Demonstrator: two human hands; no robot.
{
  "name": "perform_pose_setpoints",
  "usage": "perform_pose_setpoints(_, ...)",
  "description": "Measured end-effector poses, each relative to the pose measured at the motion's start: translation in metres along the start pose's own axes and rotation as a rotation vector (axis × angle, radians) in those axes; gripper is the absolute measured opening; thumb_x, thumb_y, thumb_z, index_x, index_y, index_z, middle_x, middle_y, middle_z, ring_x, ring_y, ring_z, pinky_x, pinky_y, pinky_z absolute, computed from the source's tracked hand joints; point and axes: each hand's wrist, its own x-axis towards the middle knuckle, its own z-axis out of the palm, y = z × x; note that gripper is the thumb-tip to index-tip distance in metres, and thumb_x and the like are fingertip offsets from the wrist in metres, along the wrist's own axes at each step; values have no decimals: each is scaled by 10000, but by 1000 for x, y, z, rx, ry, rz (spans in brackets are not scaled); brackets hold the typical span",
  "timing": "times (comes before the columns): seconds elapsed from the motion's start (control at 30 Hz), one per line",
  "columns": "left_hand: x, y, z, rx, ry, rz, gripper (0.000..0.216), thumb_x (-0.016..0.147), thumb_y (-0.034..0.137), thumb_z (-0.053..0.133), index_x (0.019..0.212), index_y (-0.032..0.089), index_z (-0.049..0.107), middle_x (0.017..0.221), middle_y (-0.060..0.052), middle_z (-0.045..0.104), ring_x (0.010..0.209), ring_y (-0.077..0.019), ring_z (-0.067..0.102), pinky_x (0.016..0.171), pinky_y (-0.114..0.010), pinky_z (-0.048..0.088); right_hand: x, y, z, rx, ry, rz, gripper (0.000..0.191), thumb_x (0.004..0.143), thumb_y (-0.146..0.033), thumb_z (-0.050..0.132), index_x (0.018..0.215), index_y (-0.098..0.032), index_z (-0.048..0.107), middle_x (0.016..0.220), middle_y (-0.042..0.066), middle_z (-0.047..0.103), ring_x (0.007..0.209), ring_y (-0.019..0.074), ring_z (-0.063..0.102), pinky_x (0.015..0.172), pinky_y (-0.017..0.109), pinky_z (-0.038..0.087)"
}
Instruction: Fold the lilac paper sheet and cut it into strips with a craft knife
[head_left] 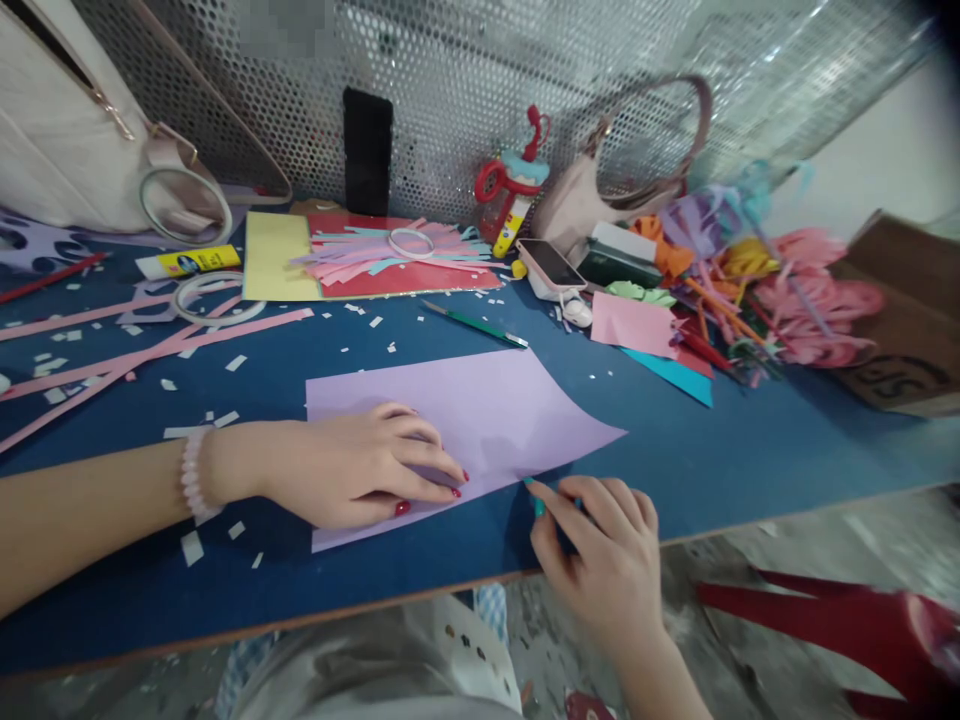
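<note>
A sheet of light purple paper (480,410) lies on the blue table, its right corner bent up a little. My left hand (375,465) rests flat on the left part of the sheet, fingers spread, with red nails and a pink bead bracelet at the wrist. At the sheet's near edge is my right hand (600,530), its fingers curled and the index fingertip at the paper. Small teal spots show at its fingertips; I cannot tell if they are nails or a held thing. Beyond the sheet lies a green craft knife (476,325).
Pink strips (157,350), tape rolls (217,298) and a glue stick (187,262) lie left, among white scraps. Behind are fringed paper (397,260), an upright black phone (367,150) and a red bottle (517,175). Pink ribbon (817,290) and a cardboard box (900,320) are right.
</note>
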Motion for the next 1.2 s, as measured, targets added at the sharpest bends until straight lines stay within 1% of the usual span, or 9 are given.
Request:
perform_pose_setpoints(0.1, 0, 0, -1, 3, -13, -3, 439, 906, 154, 462, 1323, 273, 534, 1420, 9, 500, 1256, -263, 412, 1069, -434, 246, -2, 1, 0, 103, -79, -28, 242, 879, -131, 499, 971, -123, 723, 782, 68, 604, 723, 190, 505, 669, 351, 357)
perform_pose_setpoints(0.17, 0, 0, -1, 4, -16, -5, 440, 907, 153, 463, 1324, 275, 534, 1422, 10, 498, 1259, -265, 410, 1072, -436, 243, -3, 4, -1, 133, -123, -18, 258, 885, -130, 491, 1007, -132, 719, 800, 64, 597, 734, 187, 505, 670, 343, 358)
perform_pose_setpoints(0.37, -1, 1, -1, -5, 3, 2, 456, 910, 140, 461, 1335, 292, 523, 1418, 1, 504, 1274, -257, 416, 1086, -423, 241, -6, 24, -5, 50, -127, 24, 256, 882, -112, 489, 957, -141, 733, 775, 54, 576, 713, 179, 502, 635, 333, 337)
perform_pose_setpoints(0.7, -1, 1, -1, -14, 6, -8, 474, 910, 137, 445, 1342, 319, 516, 1415, 17, 508, 1275, -251, 416, 1093, -420, 239, -14, 59, -6, -132, -92, 70, 228, 875, -160, 515, 881, -174, 743, 751, 41, 595, 718, 192, 518, 645, 344, 345)
perform_pose_setpoints(0.97, -1, 1, -1, -13, -8, -5, 455, 926, 141, 433, 1342, 304, 517, 1427, 17, 495, 1285, -243, 403, 1101, -417, 228, -17, 97, -10, -233, -140, 137, 244, 879, -182, 500, 831, -194, 738, 745, 32, 615, 710, 196, 517, 615, 335, 338)
perform_pose_setpoints(1.03, -2, 1, -1, -19, -1, -1, 439, 933, 142, 430, 1336, 290, 522, 1425, 14, 498, 1286, -236, 405, 1104, -407, 228, -15, 102, -10, -252, -137, 99, 225, 878, -198, 514, 820, -198, 731, 750, 26, 624, 701, 190, 525, 613, 333, 342)
perform_pose_setpoints(1.07, -2, 0, -1, -26, 10, 1, 437, 933, 139, 432, 1333, 286, 524, 1419, 12, 505, 1283, -232, 410, 1104, -404, 231, -14, 104, -11, -272, -134, 70, 202, 876, -215, 530, 853, -193, 729, 753, 26, 627, 702, 191, 531, 616, 333, 346)
perform_pose_setpoints(1.13, -2, 0, 0, -57, 37, 3, 449, 922, 127, 446, 1337, 284, 515, 1407, 4, 518, 1278, -224, 423, 1110, -401, 233, -10, 105, -13, -292, -152, -5, 205, 878, -241, 553, 988, -174, 713, 770, 31, 634, 718, 195, 543, 631, 335, 359)
perform_pose_setpoints(1.2, -3, -1, 1, -106, 59, -2, 487, 898, 106, 469, 1352, 281, 493, 1407, -10, 517, 1284, -214, 432, 1127, -398, 221, -3, 102, -15, -281, -193, -119, 250, 895, -233, 553, 1102, -167, 677, 768, 31, 633, 714, 190, 542, 640, 333, 363)
